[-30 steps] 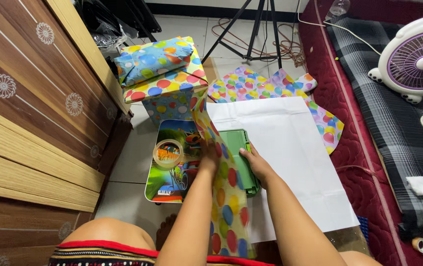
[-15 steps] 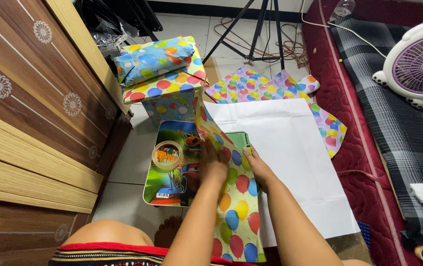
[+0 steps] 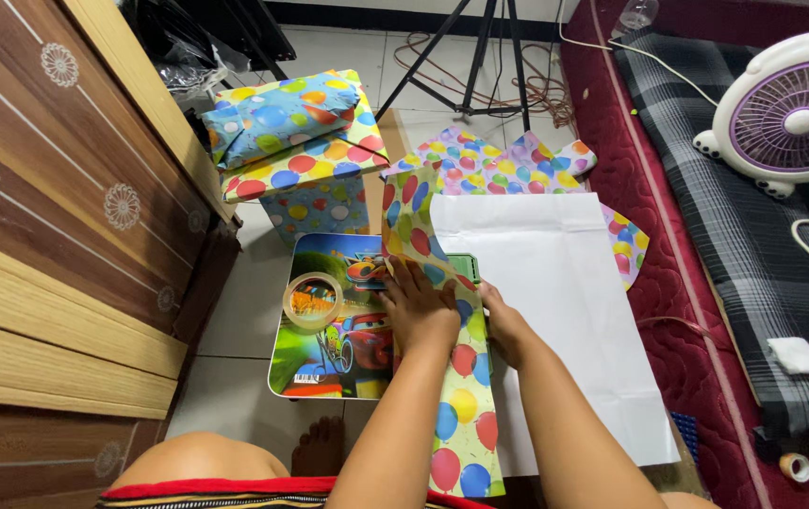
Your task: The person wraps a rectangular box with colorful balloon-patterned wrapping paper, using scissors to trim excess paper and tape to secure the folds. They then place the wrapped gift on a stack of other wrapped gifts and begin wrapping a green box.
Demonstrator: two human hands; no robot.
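Under the flat left hand [image 3: 421, 306], balloon-print wrapping paper [image 3: 452, 377] is pressed onto a green box [image 3: 464, 266]; the right hand [image 3: 503, 320] is laid open beside it. Paper could be creased or slip if pressure is eased.

Balloon-patterned wrapping paper [image 3: 452, 377] folded over a green box [image 3: 466, 267], only the box's far edge showing, atop a small cartoon-printed table [image 3: 329, 339].

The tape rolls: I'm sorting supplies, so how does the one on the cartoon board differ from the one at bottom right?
The clear tape roll is larger, see-through and lies flat on the cartoon board, close beside the left hand. The small tan roll is opaque, lies at the mattress edge, far from both hands. Both are ring-shaped and untouched.
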